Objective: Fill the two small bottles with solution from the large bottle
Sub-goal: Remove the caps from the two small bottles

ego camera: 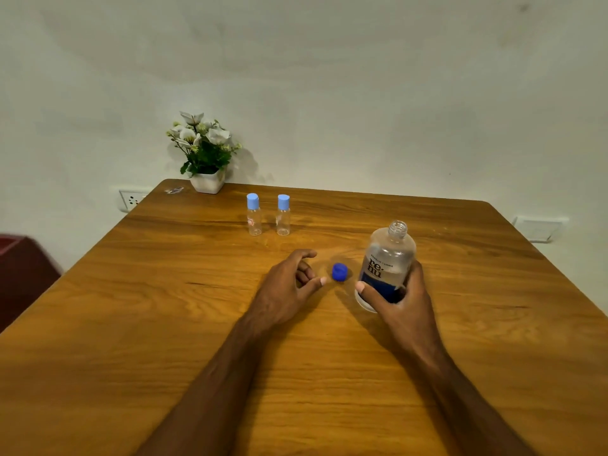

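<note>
A large clear bottle [386, 258] with a blue and white label stands on the wooden table [164, 291], uncapped, its threaded neck bare. My right hand [399, 302] is wrapped around its lower half. Its dark blue cap [339, 271] lies on the table just left of it. My left hand [289, 284] hovers beside the cap with fingers loosely apart, holding nothing. Two small clear bottles, the left one [254, 214] and the right one [283, 214], stand upright side by side farther back, each with a light blue cap on.
A white pot of artificial white flowers [206, 153] sits at the table's far left corner against the wall. A wall socket [131, 200] shows left of the table and another plate [539, 229] at the right. A dark red object [23, 274] stands at the left edge.
</note>
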